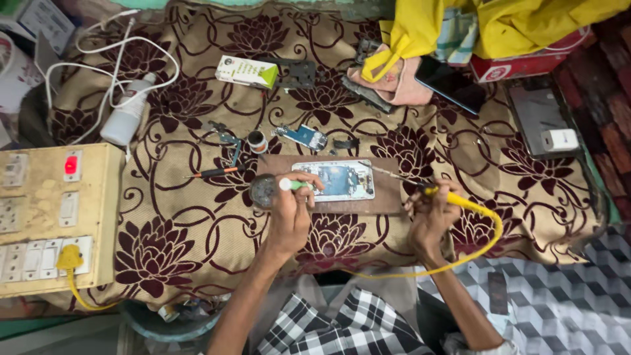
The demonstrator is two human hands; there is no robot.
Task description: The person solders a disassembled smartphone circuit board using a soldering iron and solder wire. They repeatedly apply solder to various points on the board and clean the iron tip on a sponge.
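1. A brown cloth (197, 217) with dark maroon flowers covers the work surface.
2. The left hand (292, 210) grasps a small white and green tube (294, 185), just beside an opened phone (334, 180) lying on a brown board (388, 197).
3. The right hand (430, 213) grips a yellow soldering iron (453, 197); its tip points towards the phone, its cord (486, 243) looping behind the wrist.

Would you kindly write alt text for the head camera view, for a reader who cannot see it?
A person's right hand holds a yellow-handled soldering iron beside an opened blue-and-silver phone lying on a brown board, while the left hand holds a small white-and-green tube at the phone's edge. Everything rests on a beige cloth with maroon flowers.
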